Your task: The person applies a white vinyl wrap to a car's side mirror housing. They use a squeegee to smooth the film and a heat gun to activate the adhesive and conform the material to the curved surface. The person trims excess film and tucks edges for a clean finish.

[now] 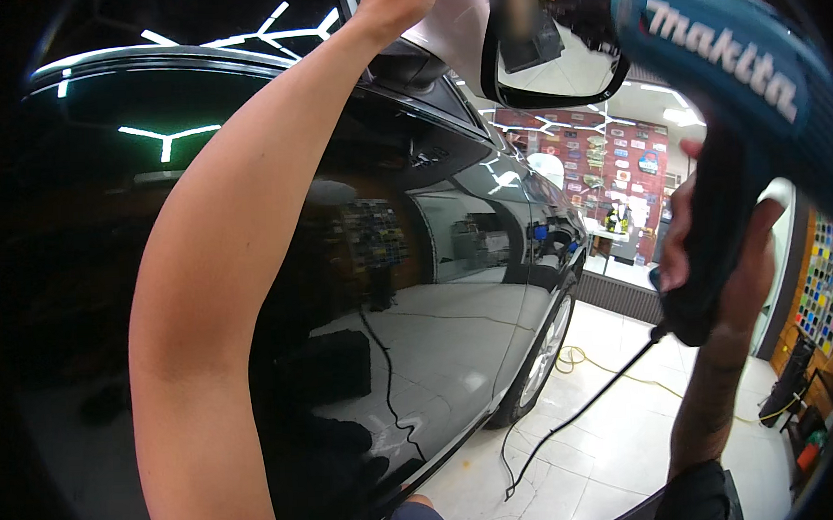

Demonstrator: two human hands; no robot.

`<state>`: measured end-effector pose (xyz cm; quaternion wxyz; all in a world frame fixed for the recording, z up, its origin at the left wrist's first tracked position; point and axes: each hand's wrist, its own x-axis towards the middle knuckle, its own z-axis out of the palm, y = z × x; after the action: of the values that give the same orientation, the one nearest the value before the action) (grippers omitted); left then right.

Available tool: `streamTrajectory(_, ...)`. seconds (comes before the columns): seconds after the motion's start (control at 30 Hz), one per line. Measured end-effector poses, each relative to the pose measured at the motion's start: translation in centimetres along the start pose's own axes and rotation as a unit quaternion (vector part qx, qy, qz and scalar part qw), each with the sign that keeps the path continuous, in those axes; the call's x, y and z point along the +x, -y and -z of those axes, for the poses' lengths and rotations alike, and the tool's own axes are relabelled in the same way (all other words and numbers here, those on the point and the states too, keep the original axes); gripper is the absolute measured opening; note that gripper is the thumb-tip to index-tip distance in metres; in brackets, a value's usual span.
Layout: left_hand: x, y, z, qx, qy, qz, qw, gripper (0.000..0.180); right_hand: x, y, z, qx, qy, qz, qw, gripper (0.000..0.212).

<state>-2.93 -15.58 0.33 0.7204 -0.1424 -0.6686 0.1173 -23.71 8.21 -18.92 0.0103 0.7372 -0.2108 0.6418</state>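
My right hand (756,259) is wrapped round the black grip of a teal and black heat gun (719,56), slightly blurred. Its nozzle points left, in front of the car's side mirror (562,91) at the top. A black cord hangs from the bottom of the grip. My left arm reaches up across the black car door (360,235). At the top edge, my left hand (398,8) is beside the pale mirror housing (457,21). Its fingers are mostly cut off by the picture's edge, so what they touch does not show.
The front wheel (546,352) stands on a pale tiled floor (573,448). The black cord (572,411) runs down to the floor, and a yellow cable (626,376) lies farther off. Shelving with colourful items (822,284) is at the right, with a dark red wall (607,154) beyond the car.
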Motion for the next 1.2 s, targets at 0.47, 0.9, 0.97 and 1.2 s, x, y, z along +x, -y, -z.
streamTrajectory(0.47, 1.3, 2.1, -1.3, -0.089, 0.080, 0.072, 0.990, 0.054, 2.6, 5.8, -2.1, -0.066, -0.020, -0.075, 0.995, 0.070)
streamTrajectory(0.9, 2.1, -0.7, 0.1, -0.052, 0.203, 0.103, 0.972, 0.045, -2.1, 2.5, 3.9, 0.023, -0.088, -0.065, 0.994, 0.071)
streamTrajectory(0.97, 1.4, 0.0, -1.0, -0.073, 0.163, 0.054, 0.982, 0.044, -2.5, 1.7, 3.8, 0.010, -0.110, -0.070, 0.991, 0.071)
streamTrajectory(1.2, 0.7, 0.0, -1.2, -0.056, 0.160, 0.024, 0.985, 0.041, -5.5, -1.2, 3.9, -0.025, -0.093, -0.094, 0.991, 0.067)
